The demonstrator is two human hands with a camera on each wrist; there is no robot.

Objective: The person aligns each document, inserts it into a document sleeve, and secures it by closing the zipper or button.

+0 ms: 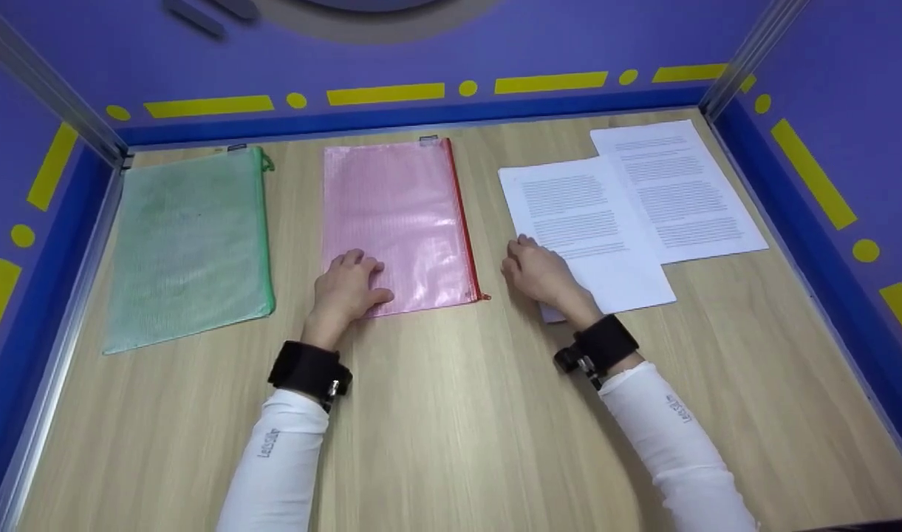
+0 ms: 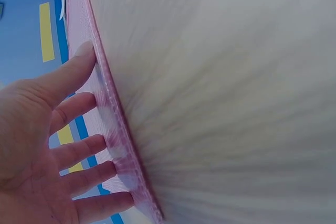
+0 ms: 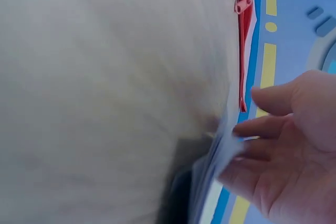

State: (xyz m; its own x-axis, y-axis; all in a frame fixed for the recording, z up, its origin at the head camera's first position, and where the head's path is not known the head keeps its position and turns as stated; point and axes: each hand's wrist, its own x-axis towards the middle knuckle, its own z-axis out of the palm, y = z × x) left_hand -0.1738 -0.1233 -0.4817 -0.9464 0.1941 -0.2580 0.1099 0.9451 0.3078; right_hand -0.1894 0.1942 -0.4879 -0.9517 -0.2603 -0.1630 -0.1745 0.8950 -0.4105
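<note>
My left hand (image 1: 347, 287) rests on the lower left part of a pink zip pouch (image 1: 399, 192), fingers spread. In the left wrist view the thumb and fingertips touch the pouch (image 2: 118, 124) near its edge. The pouch lies flat, its red zipper running down the right side. At the left edge of a stack of printed paper (image 1: 591, 273) is my right hand (image 1: 539, 273). The right wrist view shows its fingers against the sheet edges (image 3: 207, 166), with the thumb apart from them; the fingertips are partly blurred.
A green zip pouch (image 1: 192, 244) lies flat on the left of the wooden table (image 1: 451, 428). A second printed sheet or stack (image 1: 687, 192) lies at the right, partly under the nearer one. Blue-purple panels (image 1: 391, 59) with metal corner posts enclose the back and sides.
</note>
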